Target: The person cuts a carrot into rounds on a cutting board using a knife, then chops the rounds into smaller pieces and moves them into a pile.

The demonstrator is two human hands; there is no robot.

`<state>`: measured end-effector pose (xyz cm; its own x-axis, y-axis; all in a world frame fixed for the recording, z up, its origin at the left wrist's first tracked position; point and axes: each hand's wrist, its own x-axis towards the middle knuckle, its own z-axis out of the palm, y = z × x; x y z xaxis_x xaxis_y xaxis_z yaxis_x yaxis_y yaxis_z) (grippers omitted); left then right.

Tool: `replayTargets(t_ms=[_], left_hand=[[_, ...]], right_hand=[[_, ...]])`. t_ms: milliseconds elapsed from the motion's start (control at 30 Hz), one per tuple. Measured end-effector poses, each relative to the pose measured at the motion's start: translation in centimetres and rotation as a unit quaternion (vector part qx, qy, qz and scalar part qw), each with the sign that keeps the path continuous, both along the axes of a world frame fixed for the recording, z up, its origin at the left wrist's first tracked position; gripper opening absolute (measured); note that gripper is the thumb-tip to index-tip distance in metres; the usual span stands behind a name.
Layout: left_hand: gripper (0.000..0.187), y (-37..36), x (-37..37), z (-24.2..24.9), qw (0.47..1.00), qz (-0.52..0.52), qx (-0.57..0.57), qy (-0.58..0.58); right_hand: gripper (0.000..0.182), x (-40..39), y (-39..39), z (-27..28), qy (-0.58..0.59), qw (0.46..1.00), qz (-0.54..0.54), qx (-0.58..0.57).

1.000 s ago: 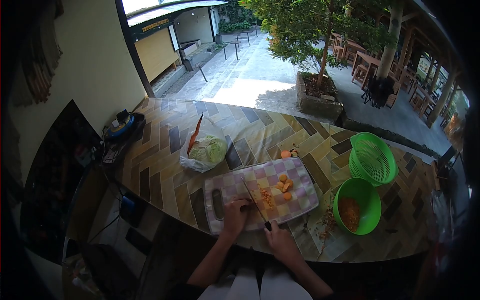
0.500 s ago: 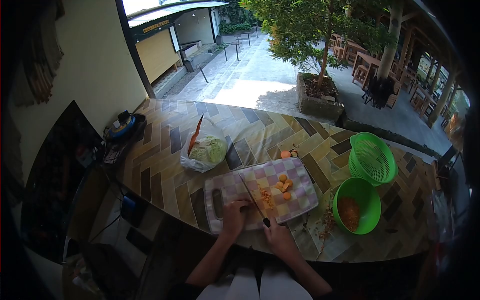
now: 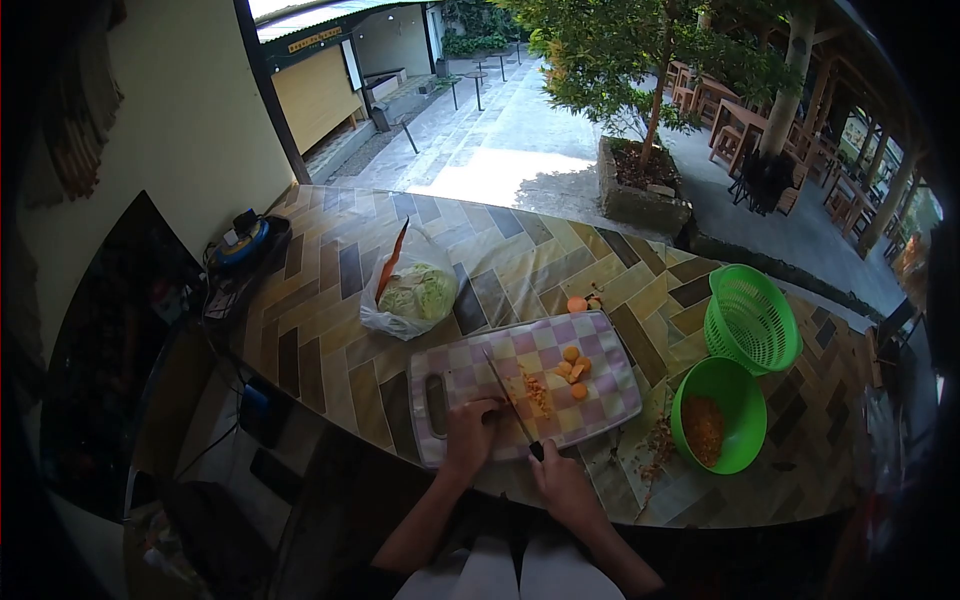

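Note:
A pink-and-white checked cutting board (image 3: 610, 345) lies on the table in front of me. My right hand (image 3: 562, 480) grips the black handle of a knife (image 3: 510, 397), its blade slanting away to the left across the board. Left of the blade, my left hand (image 3: 470, 432) rests on the board with fingers curled down; whatever they pinch is hidden. Finely chopped carrot (image 3: 537, 393) sits just right of the blade. Farther right are several thicker carrot pieces (image 3: 575, 370).
A green bowl (image 3: 752, 420) holding shredded orange bits stands right of the board, with a green colander (image 3: 788, 325) behind it. Peelings (image 3: 655, 450) litter the tabletop nearby. Beyond the board sit carrot ends (image 3: 577, 304) and a plastic bag (image 3: 385, 322) with cabbage and a carrot.
The view has shifted slightly. Both hands and the knife keep nearly the same place on the board, with the blade still beside the chopped carrot.

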<state>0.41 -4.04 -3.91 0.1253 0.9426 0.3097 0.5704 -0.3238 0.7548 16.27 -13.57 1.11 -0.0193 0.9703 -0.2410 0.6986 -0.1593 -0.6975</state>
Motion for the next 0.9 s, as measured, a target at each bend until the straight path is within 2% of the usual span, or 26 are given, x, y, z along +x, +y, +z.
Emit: replayTargets(t_ms=[267,367,567,900], left_hand=[[0.024,-0.3,0.1,1.2,1.0,0.002,-0.013,0.002],[0.023,-0.2,0.1,0.7,0.999,0.009,0.015,0.044],[0.023,0.0,0.0,0.4,0.999,0.013,0.026,0.032],[0.021,-0.1,0.0,0.7,1.0,0.012,0.017,0.017]], right_hand=[[0.029,-1.3,1.5,-1.2,-0.09,0.996,0.013,0.012],[0.029,-1.4,1.5,-1.0,-0.061,0.998,-0.007,0.016],[0.027,-0.1,0.4,-0.2,0.016,1.0,0.003,0.018],[0.028,-1.6,1.1,-0.4,-0.072,0.997,0.0,0.006]])
